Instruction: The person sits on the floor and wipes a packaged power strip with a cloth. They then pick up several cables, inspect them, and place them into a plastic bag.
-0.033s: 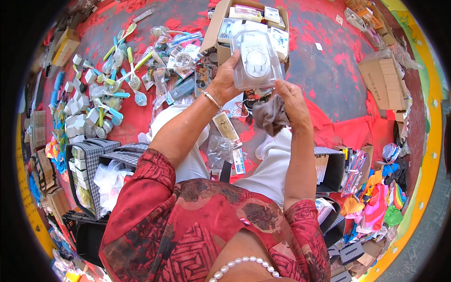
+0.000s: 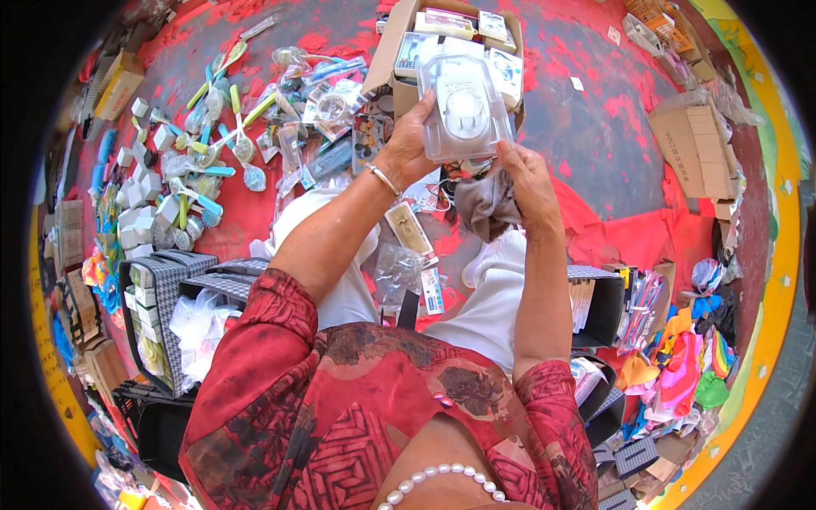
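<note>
1. Clear plastic blister pack (image 2: 466, 106), with a round white item sealed inside: you hold it up in front of you, above the open cardboard box (image 2: 384, 59), so its face is turned toward you; that reads as holding it for a look.
2. Left hand (image 2: 412, 140): closed on the pack's left edge, thumb in front, fingers behind. A thin bangle sits at that wrist.
3. Right hand (image 2: 527, 183): fingertips pinch the pack's lower right corner, and the same hand also has a grey cloth (image 2: 486, 204) bunched in the palm, likely kept there to leave both hands on the pack.
4. Cardboard box: stands on the red floor covering (image 2: 612, 144), holding more flat packs on edge; how many you cannot tell, since the held pack covers the middle.
5. Loose stock (image 2: 212, 144): small white boxes and blue and green handled items lie spread on the floor at your left.
6. Checked bins (image 2: 166, 289): stand beside your left knee, contents partly wrapped and unclear.
7. Hidden: the pack's back and the fingers behind it.
</note>
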Demonstrator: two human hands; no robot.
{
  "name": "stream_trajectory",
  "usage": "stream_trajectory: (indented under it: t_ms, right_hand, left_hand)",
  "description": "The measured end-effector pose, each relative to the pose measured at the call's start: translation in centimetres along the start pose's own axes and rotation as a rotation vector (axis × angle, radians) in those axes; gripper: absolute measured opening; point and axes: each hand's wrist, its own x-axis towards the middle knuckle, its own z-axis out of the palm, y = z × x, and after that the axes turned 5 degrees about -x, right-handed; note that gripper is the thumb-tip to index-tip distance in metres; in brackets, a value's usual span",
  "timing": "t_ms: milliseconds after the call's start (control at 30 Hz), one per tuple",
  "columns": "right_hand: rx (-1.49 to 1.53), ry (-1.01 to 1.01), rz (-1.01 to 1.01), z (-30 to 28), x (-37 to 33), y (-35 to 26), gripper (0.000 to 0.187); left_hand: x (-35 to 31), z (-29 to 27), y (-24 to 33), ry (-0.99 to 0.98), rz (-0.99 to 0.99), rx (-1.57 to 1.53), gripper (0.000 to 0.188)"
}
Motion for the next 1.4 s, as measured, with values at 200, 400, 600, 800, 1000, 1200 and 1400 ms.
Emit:
stream_trajectory:
  t_ms: [200, 400, 600, 800, 1000, 1200, 1400]
  right_hand:
    - [-0.167, 0.23, -0.276, 0.6, 0.5, 0.3, 0.031]
    - [-0.981, 0.666, -0.612, 0.8, -0.2, -0.1, 0.018]
    - [-1.477, 0.593, -0.921, 2.5, -0.3, 0.7, 0.009]
    - [-1.461, 0.392, -1.034, 3.2, -0.7, 1.0, 0.013]
    - [-0.649, 0.503, -0.605, 0.9, -2.6, -2.1, 0.013]
    - [-0.084, 0.696, -0.622, 1.3, -1.1, -3.5, 0.018]
    - [-0.92, 0.325, -0.932, 4.0, 0.5, -1.8, 0.024]
  left_hand:
    - [0.2, -0.4, -0.3, -0.043, -0.018, 0.095, 0.052]
    - [0.5, -0.5, 1.3, -0.08, -0.091, 0.259, 0.087]
    - [0.4, -0.8, 1.9, -0.24, -0.13, 0.263, 0.085]
    - [0.1, -0.1, 1.4, -0.022, 0.003, 0.259, 0.062]
    - [-0.2, 0.6, 1.3, 0.049, 0.071, 0.387, 0.051]
    - [0.0, 0.0, -0.7, -0.011, -0.001, 0.419, 0.058]
    - [-0.1, -0.9, -0.5, -0.026, 0.008, 0.302, 0.065]
